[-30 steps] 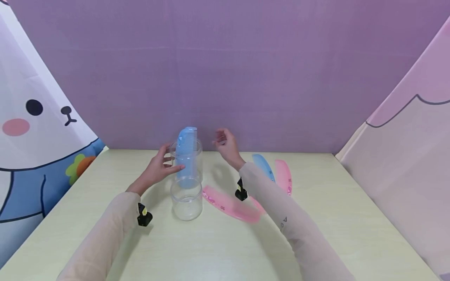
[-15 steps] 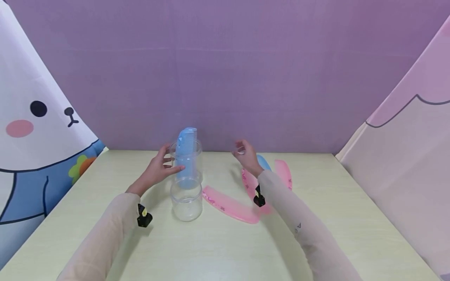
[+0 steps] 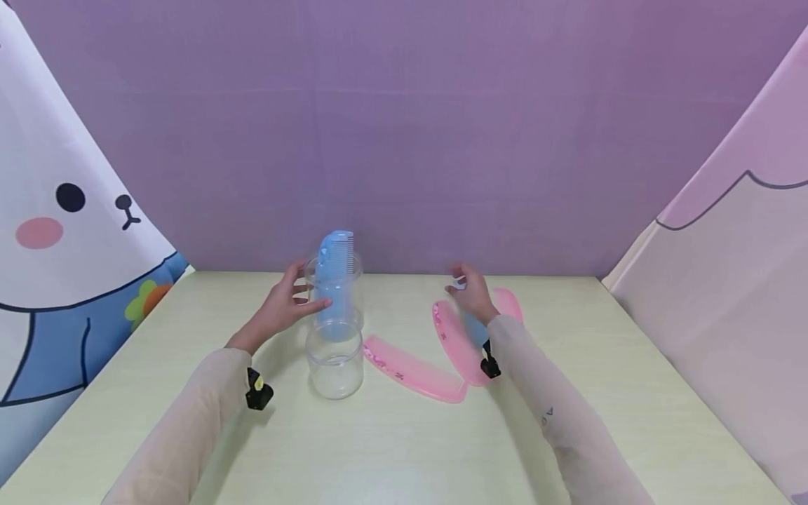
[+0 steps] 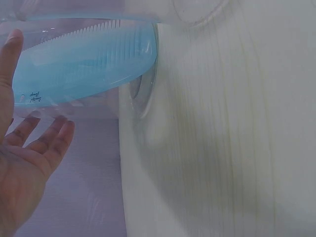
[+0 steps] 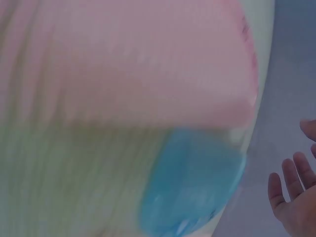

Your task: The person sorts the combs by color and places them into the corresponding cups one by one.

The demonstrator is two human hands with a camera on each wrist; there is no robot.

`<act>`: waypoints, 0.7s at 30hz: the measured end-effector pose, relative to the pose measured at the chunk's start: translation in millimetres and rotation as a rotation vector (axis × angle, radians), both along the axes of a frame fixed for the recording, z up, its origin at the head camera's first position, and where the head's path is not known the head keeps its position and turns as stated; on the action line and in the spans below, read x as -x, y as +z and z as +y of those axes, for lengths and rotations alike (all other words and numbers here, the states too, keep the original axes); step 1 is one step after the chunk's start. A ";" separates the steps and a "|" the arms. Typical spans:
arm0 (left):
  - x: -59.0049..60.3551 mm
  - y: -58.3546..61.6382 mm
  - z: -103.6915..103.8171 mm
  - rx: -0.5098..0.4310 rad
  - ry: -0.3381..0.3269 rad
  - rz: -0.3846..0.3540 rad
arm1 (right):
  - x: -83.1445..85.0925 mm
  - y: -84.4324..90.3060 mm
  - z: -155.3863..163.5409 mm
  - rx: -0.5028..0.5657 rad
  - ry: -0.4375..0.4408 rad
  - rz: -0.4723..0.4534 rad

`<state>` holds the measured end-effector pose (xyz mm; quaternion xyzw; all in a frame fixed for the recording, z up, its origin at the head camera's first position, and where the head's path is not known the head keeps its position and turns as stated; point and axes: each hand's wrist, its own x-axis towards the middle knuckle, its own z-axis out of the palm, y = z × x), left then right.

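A tall clear jar (image 3: 334,365) stands mid-table with blue combs (image 3: 336,277) upright inside, their tops above the rim. My left hand (image 3: 284,303) rests at the jar's left side, fingers relaxed; in the left wrist view the left hand (image 4: 29,148) lies open next to the jar and the blue combs (image 4: 84,64). My right hand (image 3: 470,293) hovers open over a blue comb (image 3: 472,325) lying on the table, which it mostly hides. The right wrist view is blurred but shows that blue comb (image 5: 192,182), a pink comb (image 5: 138,64) and spread fingers (image 5: 296,197).
Three pink combs lie on the pale table (image 3: 379,456): one (image 3: 413,368) right of the jar, one (image 3: 457,340) by my right wrist, one (image 3: 513,303) behind the hand. A purple backdrop (image 3: 404,140) closes the far edge; printed cloth panels flank both sides.
My right hand has moved right and down, from beside the jar's top to above the combs on the table. The left hand and the jar have stayed put.
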<state>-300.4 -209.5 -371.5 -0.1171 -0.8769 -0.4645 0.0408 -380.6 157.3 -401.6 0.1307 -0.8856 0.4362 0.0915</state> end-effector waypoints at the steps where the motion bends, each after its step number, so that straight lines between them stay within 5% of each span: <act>1: 0.3 -0.4 -0.2 0.002 0.002 0.000 | 0.4 -1.5 3.1 -0.019 -0.005 -0.004; 21: 3.7 -2.6 -1.3 -0.005 -0.004 -0.004 | 2.4 -19.1 36.6 -0.267 -0.002 -0.074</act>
